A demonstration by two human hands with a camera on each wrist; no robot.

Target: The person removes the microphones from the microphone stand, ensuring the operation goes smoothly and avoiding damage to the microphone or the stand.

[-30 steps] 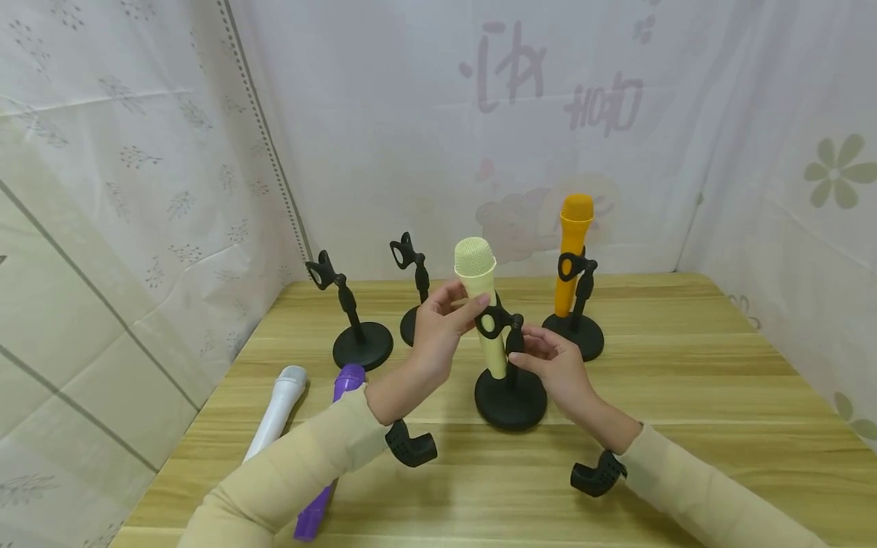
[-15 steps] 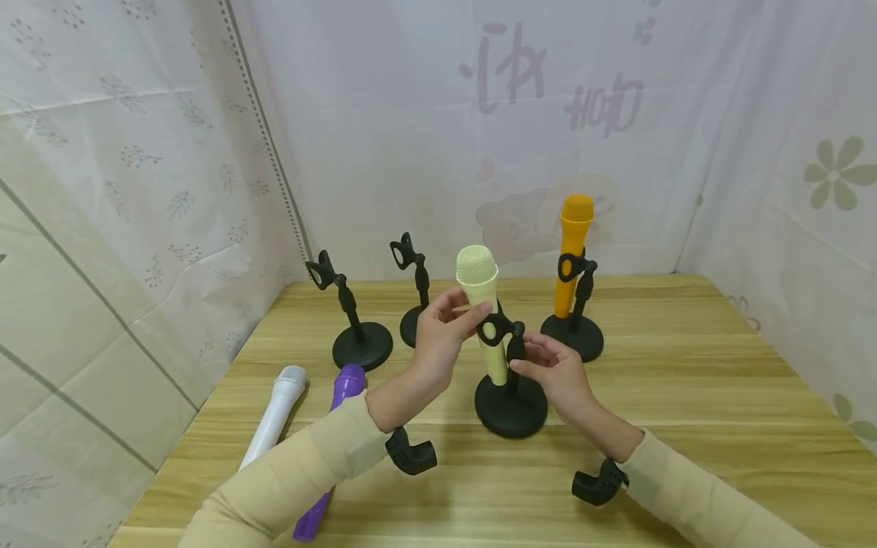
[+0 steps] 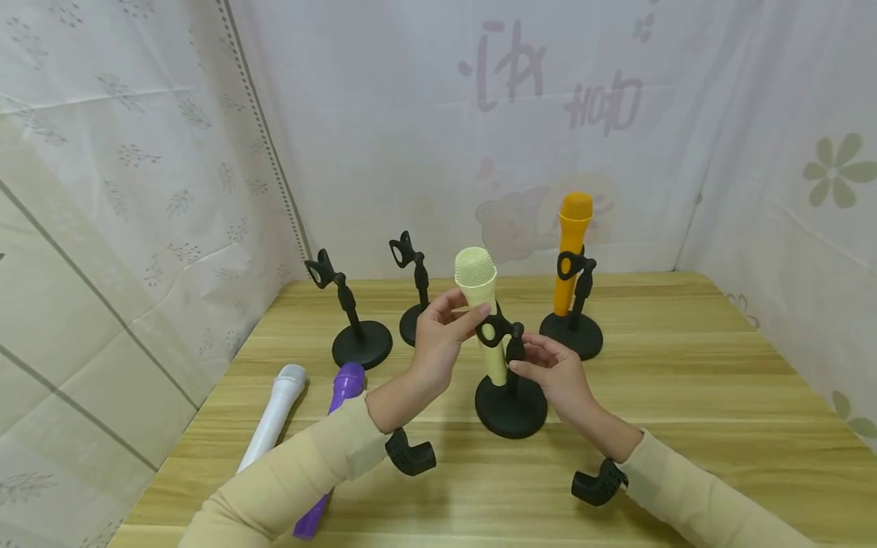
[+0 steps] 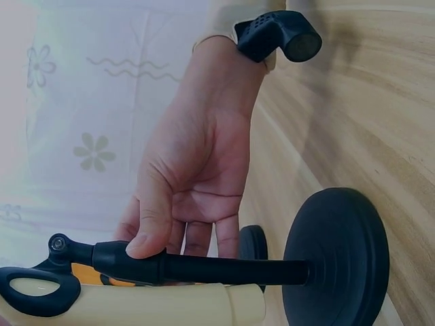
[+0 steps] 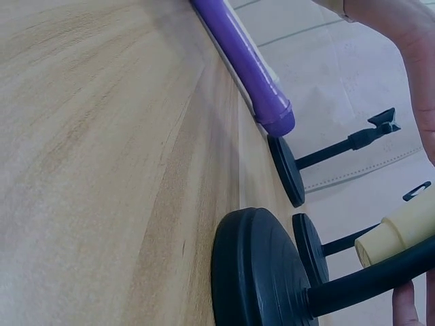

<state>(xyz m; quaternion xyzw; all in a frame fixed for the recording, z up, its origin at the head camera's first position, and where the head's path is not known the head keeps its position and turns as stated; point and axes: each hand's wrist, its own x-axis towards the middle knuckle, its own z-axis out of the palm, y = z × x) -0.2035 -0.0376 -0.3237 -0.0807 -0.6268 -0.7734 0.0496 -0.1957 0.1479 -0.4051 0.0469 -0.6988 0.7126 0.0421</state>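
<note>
The cream microphone (image 3: 493, 361) is standing a little tilted in the clip (image 3: 502, 324) of a black stand (image 3: 515, 348), and its lower end is hanging just above the round base, not touching it. The person's left hand (image 3: 438, 335) is pinching the microphone below its mesh head, with the thumb lying in front, close to the clip. The right hand (image 3: 556, 373) is gripping the post of this same stand between the thumb and the fingers (the left wrist view is showing this quite clearly). Behind, to the right, an orange microphone (image 3: 570, 236) is leaning in the clip of another stand (image 3: 572, 335). Two further stands (image 3: 361, 346) are standing at the back left. Nearer, a white microphone (image 3: 274, 411) and a purple microphone (image 3: 348, 384) are lying on the wooden table (image 3: 651, 380), and the left sleeve (image 3: 294, 472) is partly covering both.
</note>
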